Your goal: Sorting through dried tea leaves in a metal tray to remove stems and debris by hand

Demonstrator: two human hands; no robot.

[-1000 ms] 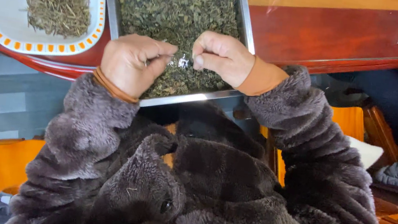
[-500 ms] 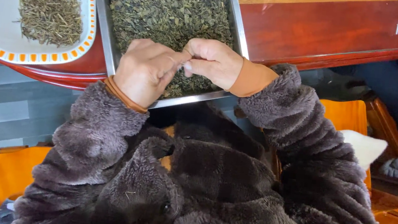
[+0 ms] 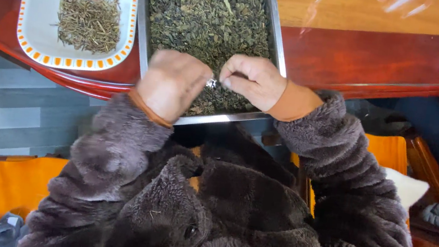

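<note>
a red-brown table point(image 3: 362, 51) fills the top of the frame, right of centre. on it at top centre sits a metal tray point(image 3: 276, 24), its near edge jutting past the table rim, filled with dark green dried leaves point(image 3: 205, 10). at upper left — just beside the tray — lies a white dish point(image 3: 39, 1) with an orange-dotted rim, holding a small heap of stems point(image 3: 88, 21). both hands rest over the tray's near end, close together: the left hand point(image 3: 173, 84) curled, palm down, the right hand point(image 3: 252, 80) fisted with fingertips pinched — on what, i cannot tell.
</note>
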